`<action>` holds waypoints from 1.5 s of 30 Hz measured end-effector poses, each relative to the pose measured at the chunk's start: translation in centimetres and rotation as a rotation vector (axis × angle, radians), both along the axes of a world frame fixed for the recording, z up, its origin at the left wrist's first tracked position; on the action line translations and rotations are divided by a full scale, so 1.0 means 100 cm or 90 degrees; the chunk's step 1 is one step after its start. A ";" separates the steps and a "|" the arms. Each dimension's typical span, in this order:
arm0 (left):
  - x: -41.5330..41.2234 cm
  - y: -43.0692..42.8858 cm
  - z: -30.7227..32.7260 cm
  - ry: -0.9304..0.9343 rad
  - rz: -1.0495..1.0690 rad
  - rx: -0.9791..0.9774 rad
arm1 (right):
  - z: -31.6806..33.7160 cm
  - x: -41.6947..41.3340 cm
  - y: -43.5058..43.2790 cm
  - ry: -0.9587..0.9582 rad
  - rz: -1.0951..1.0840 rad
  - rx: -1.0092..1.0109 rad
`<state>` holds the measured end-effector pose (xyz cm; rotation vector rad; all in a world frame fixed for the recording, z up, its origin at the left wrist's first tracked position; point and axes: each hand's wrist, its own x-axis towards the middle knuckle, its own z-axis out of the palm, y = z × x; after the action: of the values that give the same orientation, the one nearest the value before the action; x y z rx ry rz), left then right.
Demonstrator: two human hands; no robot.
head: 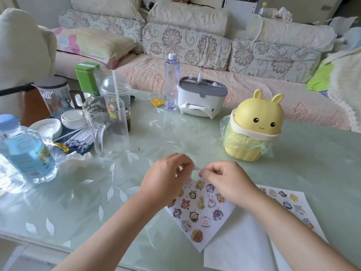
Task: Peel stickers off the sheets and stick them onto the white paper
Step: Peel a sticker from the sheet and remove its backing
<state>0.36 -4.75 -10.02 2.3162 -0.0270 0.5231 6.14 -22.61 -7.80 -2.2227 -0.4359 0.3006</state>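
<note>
- Head view: the left hand (168, 173) and right hand (222, 178) meet close together above the table (312, 163), fingers curled.
- Both hands pinch at the top corner of a sticker sheet (201, 212), which is turned cornerwise and covered in small cartoon stickers. Something thin and clear shows between the fingertips; I cannot tell whether it is a peeled sticker.
- The sheet's lower corner lies over the white paper (234, 247) at the near edge of the table.
- A second sticker sheet (289, 202) lies flat to the right, partly under the right forearm.
- A yellow bunny bin (254, 126) with a plastic liner stands beyond the right hand.
- Farther back stand a clear bottle (171, 81) and, just beside it, a white and grey box (201, 98).
- To the left are a glass jug (106, 126) and a large water bottle (23, 149).
</note>
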 end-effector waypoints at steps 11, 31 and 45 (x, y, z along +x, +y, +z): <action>0.001 0.005 -0.007 0.129 -0.012 -0.123 | -0.005 -0.004 0.008 -0.234 0.042 -0.084; -0.005 0.000 0.005 0.205 -0.041 -0.214 | 0.010 -0.003 0.004 0.130 0.013 0.189; -0.004 -0.003 0.011 0.179 0.039 -0.189 | 0.017 -0.008 0.009 0.228 -0.066 0.224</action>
<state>-0.01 -5.09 -8.87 2.0821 0.2418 0.2098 5.34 -21.67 -6.13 -1.7940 -0.1624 0.5143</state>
